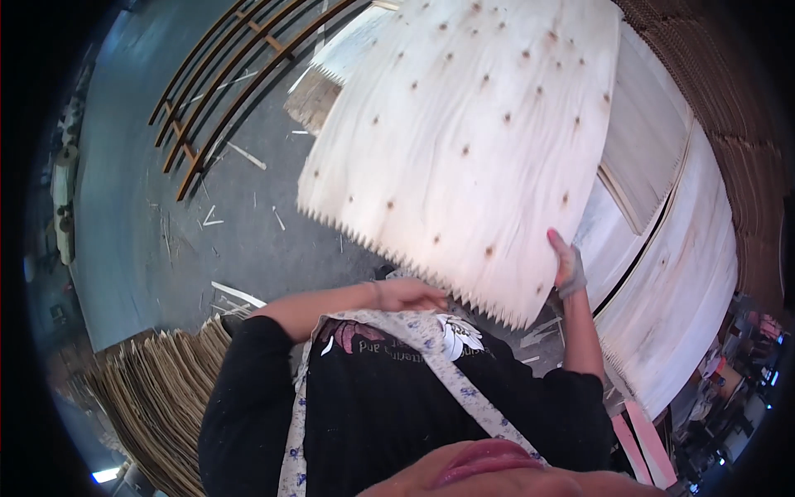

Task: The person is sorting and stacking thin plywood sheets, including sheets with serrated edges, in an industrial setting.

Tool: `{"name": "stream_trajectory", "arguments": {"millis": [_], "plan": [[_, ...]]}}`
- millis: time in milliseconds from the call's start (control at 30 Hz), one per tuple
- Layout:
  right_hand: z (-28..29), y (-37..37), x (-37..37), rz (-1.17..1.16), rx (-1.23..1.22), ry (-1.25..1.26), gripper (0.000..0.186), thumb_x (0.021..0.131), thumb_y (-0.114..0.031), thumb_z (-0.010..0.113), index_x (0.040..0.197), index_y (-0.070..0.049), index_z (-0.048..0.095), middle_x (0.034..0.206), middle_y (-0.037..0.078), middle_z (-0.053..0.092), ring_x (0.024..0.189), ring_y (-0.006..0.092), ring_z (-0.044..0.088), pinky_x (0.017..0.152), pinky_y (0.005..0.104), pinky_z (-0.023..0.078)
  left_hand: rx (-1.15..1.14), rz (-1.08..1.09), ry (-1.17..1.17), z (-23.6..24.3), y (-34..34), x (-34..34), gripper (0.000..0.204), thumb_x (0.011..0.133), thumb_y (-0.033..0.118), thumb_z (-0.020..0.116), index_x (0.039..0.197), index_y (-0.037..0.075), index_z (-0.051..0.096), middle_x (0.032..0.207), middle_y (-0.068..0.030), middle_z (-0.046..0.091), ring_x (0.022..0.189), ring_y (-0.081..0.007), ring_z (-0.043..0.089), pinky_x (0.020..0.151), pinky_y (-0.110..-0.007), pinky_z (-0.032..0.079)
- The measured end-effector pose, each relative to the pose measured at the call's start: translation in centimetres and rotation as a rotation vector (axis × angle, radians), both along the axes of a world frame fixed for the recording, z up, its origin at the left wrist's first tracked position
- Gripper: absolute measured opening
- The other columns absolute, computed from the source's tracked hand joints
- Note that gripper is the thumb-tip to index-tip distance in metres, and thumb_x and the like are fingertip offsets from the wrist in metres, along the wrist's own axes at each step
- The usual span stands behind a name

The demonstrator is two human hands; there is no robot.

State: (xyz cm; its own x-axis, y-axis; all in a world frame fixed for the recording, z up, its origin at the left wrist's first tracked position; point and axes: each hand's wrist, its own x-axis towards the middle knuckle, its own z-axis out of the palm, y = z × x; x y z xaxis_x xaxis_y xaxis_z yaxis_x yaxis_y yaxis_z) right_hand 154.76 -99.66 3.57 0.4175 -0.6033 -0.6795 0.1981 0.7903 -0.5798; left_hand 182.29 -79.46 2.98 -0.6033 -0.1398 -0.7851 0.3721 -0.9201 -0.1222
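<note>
A large pale veneer sheet (451,157) with dark knots and a jagged lower edge spans the upper middle. My right hand (566,265), thumb on top, grips its right edge. My left hand (414,294) is low at the centre, beside the jagged edge, fingers loosely extended and open; whether the fingertips touch the sheet I cannot tell. More pale sheets (679,273) lie under and right of the held one.
A curved-looking slatted wooden rack (195,149) lies on the grey floor (240,215) among scattered strips. A stack of brown sheets (149,389) is at lower left, a tall brown stack (745,182) at right. Pink boards (642,443) show at lower right.
</note>
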Motion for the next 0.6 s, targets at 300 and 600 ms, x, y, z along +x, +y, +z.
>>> {"name": "stream_trajectory", "arguments": {"millis": [300,600], "plan": [[-8.0,7.0,-6.2,0.046,0.271,0.108,0.041,0.085,-0.021,0.063,0.118,-0.001,0.051,0.108,0.011,0.062,0.096,0.0233,0.062,0.084,0.0365,0.052,-0.174,0.488,-0.8,0.4,11.0,24.9,0.035,0.09,0.037,0.053,0.11,0.008,0.056,0.096,-0.0099,0.066,0.078,-0.0189,0.065,0.069,-0.031,0.054],[-11.4,-4.2,-2.8,-0.161,-0.115,0.363,0.06,0.082,-0.034,0.067,0.127,-0.001,0.044,0.117,0.009,0.056,0.105,0.0201,0.055,0.09,0.0333,0.045,-0.317,0.282,-1.385,-9.0,-4.2,35.9,0.051,0.087,0.05,0.051,0.113,0.007,0.057,0.098,-0.0092,0.065,0.081,-0.0152,0.059,0.068,-0.028,0.043]]}}
